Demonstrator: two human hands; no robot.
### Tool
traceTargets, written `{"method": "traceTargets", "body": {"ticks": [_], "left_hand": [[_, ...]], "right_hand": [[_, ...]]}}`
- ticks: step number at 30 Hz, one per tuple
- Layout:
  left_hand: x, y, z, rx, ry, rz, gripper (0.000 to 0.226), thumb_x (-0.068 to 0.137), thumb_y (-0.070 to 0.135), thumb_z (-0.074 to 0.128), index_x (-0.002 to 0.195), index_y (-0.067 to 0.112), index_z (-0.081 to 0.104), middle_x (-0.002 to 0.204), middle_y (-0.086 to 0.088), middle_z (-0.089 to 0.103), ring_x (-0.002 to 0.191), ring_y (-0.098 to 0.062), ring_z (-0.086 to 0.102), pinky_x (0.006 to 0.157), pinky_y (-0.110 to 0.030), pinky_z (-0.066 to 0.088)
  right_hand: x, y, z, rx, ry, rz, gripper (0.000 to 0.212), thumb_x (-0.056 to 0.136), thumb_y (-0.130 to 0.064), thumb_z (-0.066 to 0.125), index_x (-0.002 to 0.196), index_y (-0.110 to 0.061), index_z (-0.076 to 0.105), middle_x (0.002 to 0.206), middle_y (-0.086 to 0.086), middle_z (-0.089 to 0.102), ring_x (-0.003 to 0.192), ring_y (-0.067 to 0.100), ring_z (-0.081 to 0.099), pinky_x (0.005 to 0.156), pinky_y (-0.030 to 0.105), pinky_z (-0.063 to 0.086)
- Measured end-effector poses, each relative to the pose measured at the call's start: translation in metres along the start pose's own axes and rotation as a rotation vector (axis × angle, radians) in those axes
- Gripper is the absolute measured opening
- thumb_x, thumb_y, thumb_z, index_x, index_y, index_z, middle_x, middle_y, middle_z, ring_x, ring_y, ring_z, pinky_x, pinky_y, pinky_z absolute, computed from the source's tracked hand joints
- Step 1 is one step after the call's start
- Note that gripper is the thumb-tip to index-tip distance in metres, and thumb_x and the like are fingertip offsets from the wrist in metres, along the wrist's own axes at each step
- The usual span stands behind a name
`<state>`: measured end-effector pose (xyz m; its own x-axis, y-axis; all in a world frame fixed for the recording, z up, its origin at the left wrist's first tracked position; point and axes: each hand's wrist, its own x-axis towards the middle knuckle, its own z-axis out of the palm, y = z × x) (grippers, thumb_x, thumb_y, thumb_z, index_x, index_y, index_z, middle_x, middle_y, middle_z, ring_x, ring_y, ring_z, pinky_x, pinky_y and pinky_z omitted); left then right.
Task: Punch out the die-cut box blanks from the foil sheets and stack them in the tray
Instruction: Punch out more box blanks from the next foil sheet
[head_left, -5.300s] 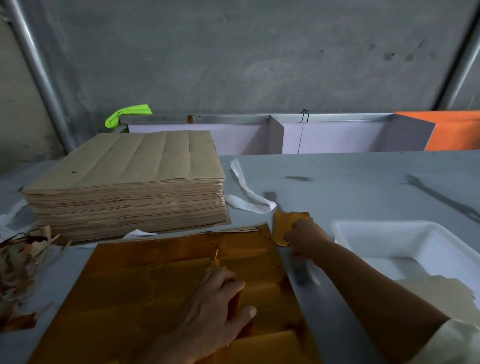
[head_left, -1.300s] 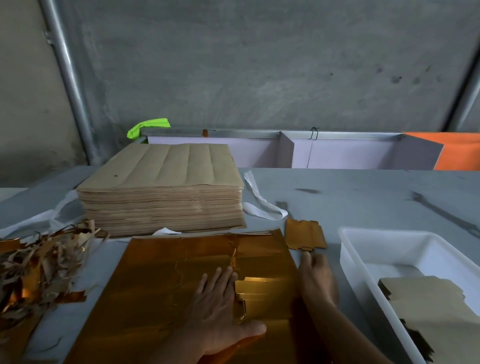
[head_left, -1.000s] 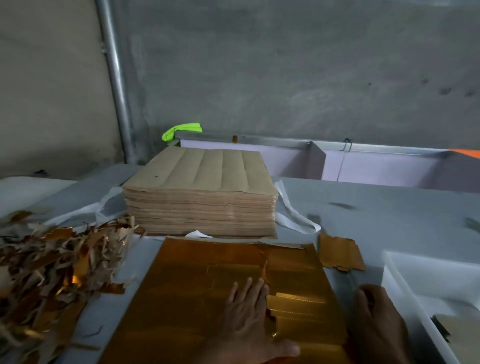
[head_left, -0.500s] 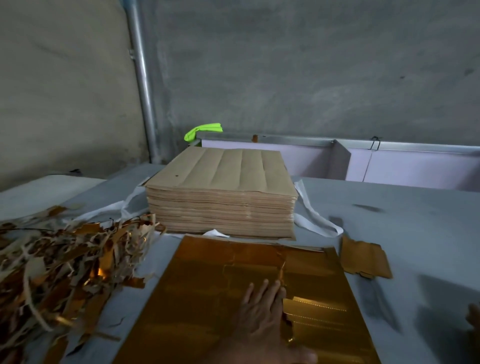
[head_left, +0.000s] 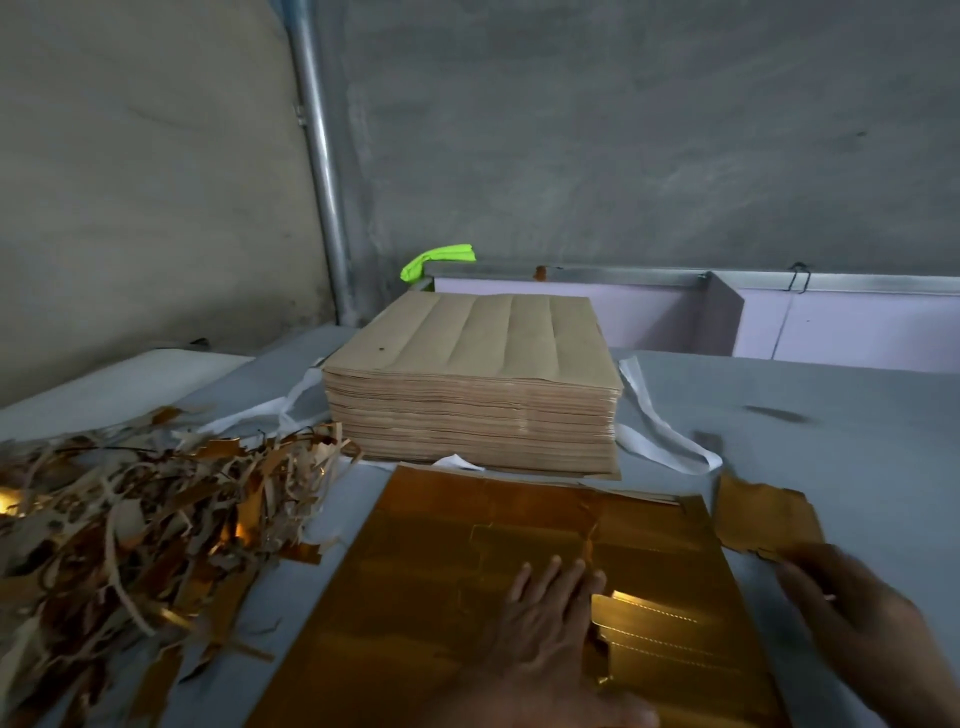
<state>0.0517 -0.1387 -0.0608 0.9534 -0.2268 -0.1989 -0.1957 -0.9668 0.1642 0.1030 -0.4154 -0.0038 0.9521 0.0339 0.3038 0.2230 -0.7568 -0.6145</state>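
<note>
Left hand (head_left: 550, 618) lies flat on the shiny gold foil sheet (head_left: 441, 571), lower centre, fingers straight, slightly apart; blurred right hand (head_left: 857, 623), lower right, fingers outstretched, tips at the loose gold die-cut blank (head_left: 763, 519)

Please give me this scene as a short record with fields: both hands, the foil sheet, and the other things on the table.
left hand: flat, fingers straight, pressing on the gold foil sheet
right hand: blurred, by a loose gold piece right of the sheet; grip unclear
blank: partly raised from the sheet, beside the left hand
brown sheet stack: behind the foil sheet
scrap pile: left of the sheet
tray: not in view
</note>
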Motion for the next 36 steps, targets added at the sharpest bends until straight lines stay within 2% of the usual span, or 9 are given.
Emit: {"method": "traceTargets", "body": {"ticks": [1,3,6,9,13,20,30,33,36], "left_hand": [[-0.002,0.000,0.000,-0.008,0.007,0.000,0.114,0.071,0.094,0.034,0.151,0.036,-0.023,0.153,0.014,-0.036,0.144,-0.015,-0.032,0.115,-0.041,-0.022],[-0.006,0.001,-0.002,-0.031,0.013,-0.007,0.115,0.068,0.097,0.031,0.151,0.038,-0.022,0.157,0.014,-0.034,0.143,-0.013,-0.034,0.117,-0.043,-0.020],[-0.013,0.006,-0.002,-0.042,0.000,-0.012,0.118,0.066,0.098,0.031,0.153,0.036,-0.020,0.158,0.014,-0.034,0.142,-0.010,-0.037,0.117,-0.042,-0.020],[-0.016,0.007,-0.004,-0.036,-0.001,-0.010,0.117,0.068,0.097,0.032,0.154,0.034,-0.018,0.159,0.012,-0.032,0.143,-0.011,-0.034,0.117,-0.041,-0.019],[-0.014,0.007,-0.004,-0.002,0.008,-0.014,0.117,0.070,0.096,0.032,0.155,0.032,-0.015,0.160,0.010,-0.030,0.144,-0.012,-0.033,0.118,-0.042,-0.018],[-0.011,0.005,0.000,0.038,0.027,0.001,0.119,0.067,0.099,0.023,0.156,0.028,-0.010,0.161,0.008,-0.029,0.145,-0.013,-0.032,0.118,-0.041,-0.018],[-0.012,0.006,-0.001,0.038,0.036,0.007,0.113,0.069,0.098,0.023,0.157,0.034,-0.008,0.162,0.007,-0.027,0.146,-0.014,-0.029,0.118,-0.042,-0.017],[-0.013,0.005,-0.003,0.023,0.027,0.005,0.112,0.068,0.098,0.025,0.157,0.035,-0.001,0.161,0.007,-0.027,0.146,-0.014,-0.030,0.119,-0.043,-0.016],[-0.013,0.006,-0.004,0.018,0.018,0.004,0.111,0.069,0.098,0.026,0.157,0.037,-0.006,0.161,0.007,-0.028,0.146,-0.014,-0.030,0.119,-0.044,-0.016]], "right_hand": [[-0.003,-0.019,0.013,-0.055,-0.065,-0.104,0.011,0.093,-0.028,0.062,0.097,-0.038,0.062,0.095,-0.001,0.064,0.079,0.017,0.061,0.076,0.037,0.047],[-0.010,-0.047,0.037,-0.091,-0.257,-0.277,0.012,0.099,-0.035,0.050,0.107,-0.042,0.054,0.103,-0.014,0.053,0.089,0.006,0.054,0.077,0.027,0.042],[-0.015,-0.062,0.062,-0.207,-0.318,-0.391,0.022,0.102,-0.041,0.030,0.100,-0.039,0.051,0.101,-0.019,0.051,0.088,-0.002,0.051,0.076,0.018,0.042],[-0.024,-0.066,0.079,-0.327,-0.299,-0.383,0.025,0.101,-0.040,0.023,0.087,-0.033,0.043,0.096,-0.017,0.048,0.084,-0.002,0.046,0.073,0.017,0.039],[-0.027,-0.066,0.084,-0.290,-0.205,-0.236,0.021,0.102,-0.035,0.036,0.081,-0.034,0.038,0.084,-0.017,0.045,0.076,-0.001,0.044,0.066,0.019,0.034],[-0.039,-0.069,0.092,-0.403,-0.141,-0.179,0.014,0.099,-0.040,0.034,0.092,-0.030,0.041,0.093,-0.009,0.046,0.084,0.008,0.043,0.082,0.027,0.038],[-0.040,-0.069,0.092,-0.274,-0.096,-0.171,0.013,0.100,-0.031,0.039,0.090,-0.024,0.043,0.081,-0.006,0.051,0.076,0.013,0.048,0.081,0.033,0.039],[-0.040,-0.068,0.092,-0.244,-0.058,-0.155,0.015,0.099,-0.026,0.043,0.085,-0.021,0.044,0.075,-0.005,0.050,0.072,0.015,0.047,0.077,0.034,0.032],[-0.037,-0.063,0.091,-0.176,-0.013,-0.105,0.017,0.099,-0.025,0.042,0.083,-0.022,0.044,0.072,-0.006,0.049,0.070,0.014,0.047,0.080,0.035,0.031]]}}
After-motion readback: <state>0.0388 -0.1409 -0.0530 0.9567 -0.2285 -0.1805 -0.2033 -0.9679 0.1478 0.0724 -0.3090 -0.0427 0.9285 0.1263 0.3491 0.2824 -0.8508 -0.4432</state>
